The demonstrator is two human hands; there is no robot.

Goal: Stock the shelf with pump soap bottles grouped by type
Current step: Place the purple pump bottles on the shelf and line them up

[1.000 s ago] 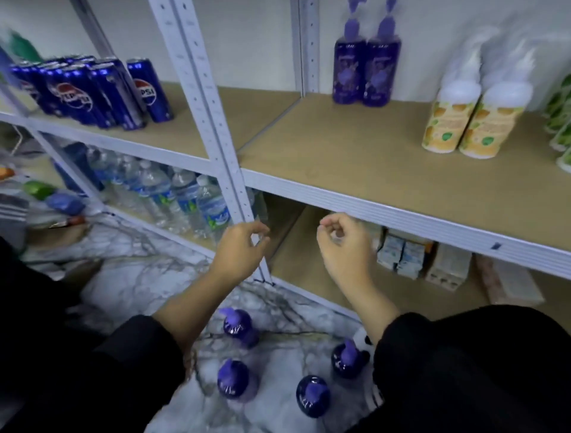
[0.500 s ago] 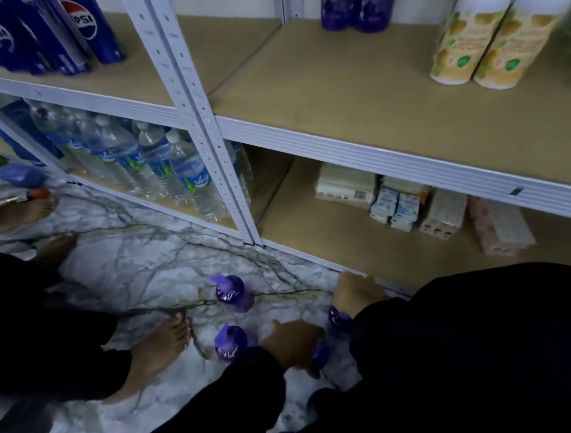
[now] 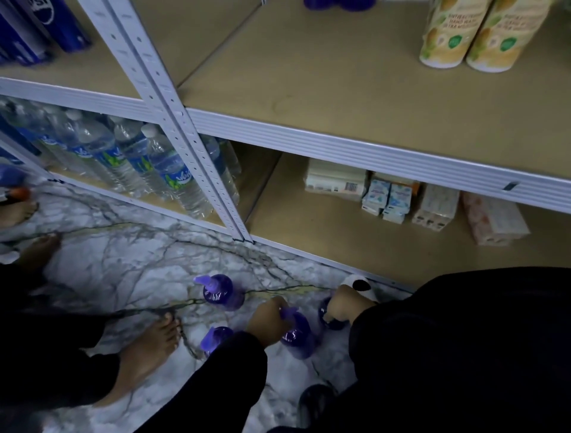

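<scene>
Several purple pump soap bottles stand on the marble floor. My left hand [image 3: 269,321] is closed around the pump of one purple bottle [image 3: 298,338]. My right hand [image 3: 343,304] grips the top of another purple bottle [image 3: 332,323], mostly hidden under it. Two more purple bottles stand free to the left, one farther [image 3: 219,292] and one nearer [image 3: 216,338]. On the middle shelf [image 3: 340,92] stand two yellow-green pump bottles [image 3: 475,34], and the bases of purple bottles [image 3: 336,3] show at the top edge.
A white upright post [image 3: 173,123] divides the shelving. Water bottles [image 3: 136,160] fill the lower left shelf, blue cans [image 3: 37,27] the upper left. Small boxes [image 3: 389,197] lie on the bottom right shelf. Bare feet [image 3: 145,358] stand on the floor at left.
Both hands have dropped from the shelf edge down to the floor and closed on two purple bottles. The view has tilted downward.
</scene>
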